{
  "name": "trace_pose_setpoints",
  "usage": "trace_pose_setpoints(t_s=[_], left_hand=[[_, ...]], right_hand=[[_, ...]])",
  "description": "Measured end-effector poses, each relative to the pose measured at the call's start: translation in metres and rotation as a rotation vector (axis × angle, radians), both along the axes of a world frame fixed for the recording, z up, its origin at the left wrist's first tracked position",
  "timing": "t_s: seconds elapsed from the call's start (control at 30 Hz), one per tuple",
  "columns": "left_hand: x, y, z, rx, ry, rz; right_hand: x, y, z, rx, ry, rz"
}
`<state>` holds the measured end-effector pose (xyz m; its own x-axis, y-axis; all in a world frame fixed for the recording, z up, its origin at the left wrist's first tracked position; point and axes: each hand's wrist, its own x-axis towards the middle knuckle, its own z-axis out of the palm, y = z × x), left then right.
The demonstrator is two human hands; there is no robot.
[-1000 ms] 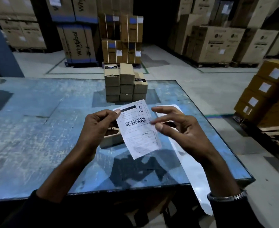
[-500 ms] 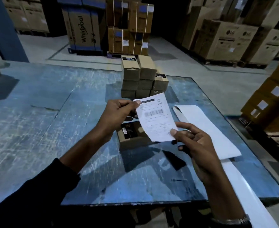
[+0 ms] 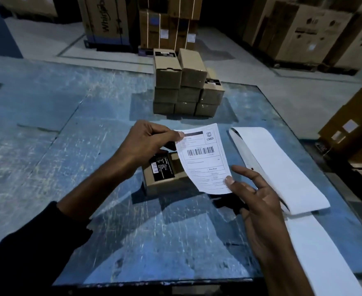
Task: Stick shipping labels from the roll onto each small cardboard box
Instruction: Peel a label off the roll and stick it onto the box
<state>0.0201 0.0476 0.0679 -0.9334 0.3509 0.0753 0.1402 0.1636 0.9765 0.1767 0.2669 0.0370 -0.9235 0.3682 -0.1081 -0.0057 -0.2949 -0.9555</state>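
A white shipping label [image 3: 203, 159] with a barcode hangs over a small cardboard box [image 3: 165, 178] that lies on the blue table [image 3: 69, 146]. My left hand [image 3: 148, 142] pinches the label's top left corner. My right hand [image 3: 254, 193] pinches its lower right corner with the thumb on top, the other fingers spread. The box has a black printed patch on its top; the label covers its right part. A white strip of label backing [image 3: 282, 167] lies to the right and trails off the table's near right edge.
A stack of several small cardboard boxes [image 3: 186, 86] stands at the table's far edge, straight behind the label. Large cartons [image 3: 304, 28] on pallets fill the floor beyond. More labelled cartons [image 3: 355, 124] sit off the table's right side.
Both hands have brought the label down and closer over the single box. My right hand shifted from the label's right edge to its lower right corner. The camera tilted down.
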Motion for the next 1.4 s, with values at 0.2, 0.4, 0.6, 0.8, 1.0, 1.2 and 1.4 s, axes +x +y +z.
trace_pose_setpoints(t_s=[0.2, 0.4, 0.6, 0.8, 1.0, 1.2, 1.4], left_hand=[[-0.001, -0.009, 0.000, 0.005, -0.039, -0.037], [-0.001, -0.016, -0.006, -0.025, -0.042, -0.040], [-0.002, -0.016, -0.006, -0.023, -0.083, -0.030], [-0.005, -0.017, -0.009, -0.044, -0.095, -0.035], [-0.006, -0.016, -0.010, -0.052, -0.114, -0.045], [-0.008, -0.019, -0.010, -0.058, -0.131, -0.056], [-0.010, -0.020, -0.010, -0.079, -0.142, -0.049]], right_hand=[[-0.001, -0.008, -0.007, 0.093, 0.032, -0.068], [-0.001, -0.015, -0.009, 0.179, 0.073, -0.130], [-0.001, -0.017, -0.011, 0.235, 0.067, -0.111], [-0.003, -0.016, -0.012, 0.245, 0.074, -0.102], [-0.003, -0.015, -0.012, 0.255, 0.074, -0.090], [-0.002, -0.015, -0.013, 0.238, 0.074, -0.082], [-0.002, -0.015, -0.011, 0.246, 0.059, -0.083]])
